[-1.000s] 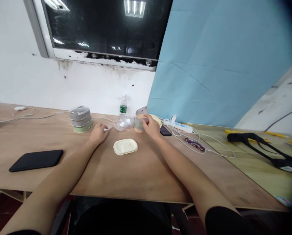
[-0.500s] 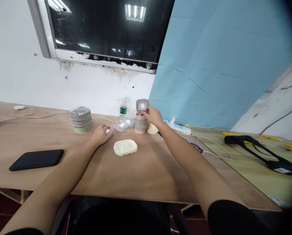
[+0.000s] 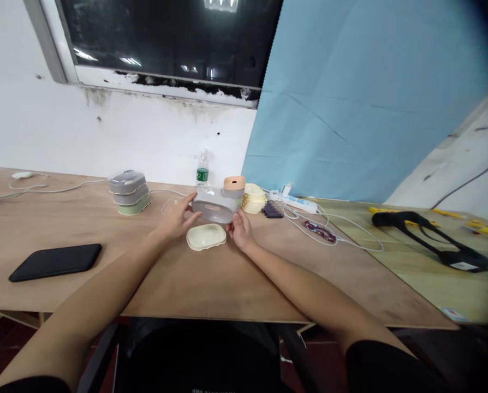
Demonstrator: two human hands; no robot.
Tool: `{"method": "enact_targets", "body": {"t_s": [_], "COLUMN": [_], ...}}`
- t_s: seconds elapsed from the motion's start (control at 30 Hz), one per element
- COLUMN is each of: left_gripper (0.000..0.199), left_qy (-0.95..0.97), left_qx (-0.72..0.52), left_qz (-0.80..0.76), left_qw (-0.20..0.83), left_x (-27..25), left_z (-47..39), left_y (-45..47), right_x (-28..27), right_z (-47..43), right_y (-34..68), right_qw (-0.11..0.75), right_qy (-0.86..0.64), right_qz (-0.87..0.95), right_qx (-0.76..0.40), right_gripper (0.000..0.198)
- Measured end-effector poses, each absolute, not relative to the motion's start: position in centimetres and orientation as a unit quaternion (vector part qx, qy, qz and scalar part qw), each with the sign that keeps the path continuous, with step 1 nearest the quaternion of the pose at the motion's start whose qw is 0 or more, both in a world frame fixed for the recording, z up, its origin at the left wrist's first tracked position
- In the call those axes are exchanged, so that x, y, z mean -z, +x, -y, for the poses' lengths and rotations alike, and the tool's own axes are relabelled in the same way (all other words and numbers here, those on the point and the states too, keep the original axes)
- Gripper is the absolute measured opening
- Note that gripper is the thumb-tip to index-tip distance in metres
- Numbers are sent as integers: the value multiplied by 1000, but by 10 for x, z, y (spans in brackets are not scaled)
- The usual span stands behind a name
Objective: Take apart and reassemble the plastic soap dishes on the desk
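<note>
A grey translucent soap dish tray (image 3: 213,210) is tipped up with its inside facing me, held between both hands above the table. My left hand (image 3: 179,218) grips its left end, index finger at the top and thumb lower down. At its lower right corner, my right hand (image 3: 242,232) pinches the edge. Just below lies a cream oval tray (image 3: 206,238) on the table. Behind the grey tray stands a stack with an orange piece (image 3: 234,183) on top, partly hidden. Cream trays (image 3: 253,199) are stacked to its right.
Grey and green boxes (image 3: 130,192) are stacked at the left. A black phone (image 3: 55,262) lies near the front left. By the wall stand a bottle (image 3: 202,169) and a white power strip (image 3: 299,203) with cables. A black strap (image 3: 432,240) lies far right.
My right hand has brought the grey tray down and left from the orange-topped stack. My left hand has left the clear lid on the table and taken the tray's left end. The view shifted slightly.
</note>
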State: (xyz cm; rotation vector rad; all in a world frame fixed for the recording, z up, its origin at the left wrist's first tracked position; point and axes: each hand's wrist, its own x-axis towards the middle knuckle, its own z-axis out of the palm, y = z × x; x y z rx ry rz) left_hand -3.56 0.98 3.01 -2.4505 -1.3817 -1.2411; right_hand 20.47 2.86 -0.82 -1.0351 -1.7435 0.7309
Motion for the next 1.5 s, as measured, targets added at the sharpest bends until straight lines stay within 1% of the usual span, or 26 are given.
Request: {"method": "enact_targets", "body": {"t_s": [0.07,0.1,0.17,0.33,0.5,0.6,0.73,0.9,1.0,1.1,1.2,1.27,1.33,1.4,1.47,1.5], "left_gripper": [50,48,48,45,34,26,24,27,29,32,37,42,45,51,62,63], "left_qy": [-783,-781,-780,-797,-827,-840,-837,-829,-824,-827,-832,-804,-761,-730,-718,-715], "left_qx": [411,406,391,335,242,212,221,215,199,202,227,258,276,253,195,171], "left_qz": [465,472,486,502,505,492,484,484,494,496,503,535,584,632,667,678], "left_qw": [40,44,47,8,-49,-86,-126,-179,-194,-168,-57,20,59,56,23,5], "left_x": [-31,-32,-33,-29,-20,-18,-15,-9,-5,-5,-11,-14,-15,-12,-7,-5], "left_z": [-9,-8,-7,-8,-19,-27,-35,-42,-44,-42,-37,-36,-38,-42,-47,-49], "left_y": [-34,-35,-36,-38,-41,-43,-48,-53,-56,-56,-57,-59,-66,-75,-85,-90], "right_x": [4,2,-2,-1,0,-1,2,6,6,6,5,5,4,4,3,2], "right_z": [-31,-32,-33,-39,-46,-46,-46,-44,-44,-44,-44,-44,-44,-43,-42,-42], "right_y": [206,207,211,217,217,216,216,219,220,220,219,218,218,218,218,218], "right_qw": [522,533,519,429,260,208,216,231,237,237,234,234,235,233,229,228], "right_qy": [-425,-424,-430,-468,-507,-507,-487,-433,-417,-411,-410,-409,-406,-403,-401,-401], "right_qz": [681,679,699,748,809,826,838,861,867,869,870,870,872,874,875,876], "right_qx": [-288,-273,-239,-192,-144,-128,-115,-132,-134,-141,-145,-144,-141,-140,-142,-141], "right_gripper": [53,51,52,56,49,48,51,55,56,56,55,55,55,55,55,55]}}
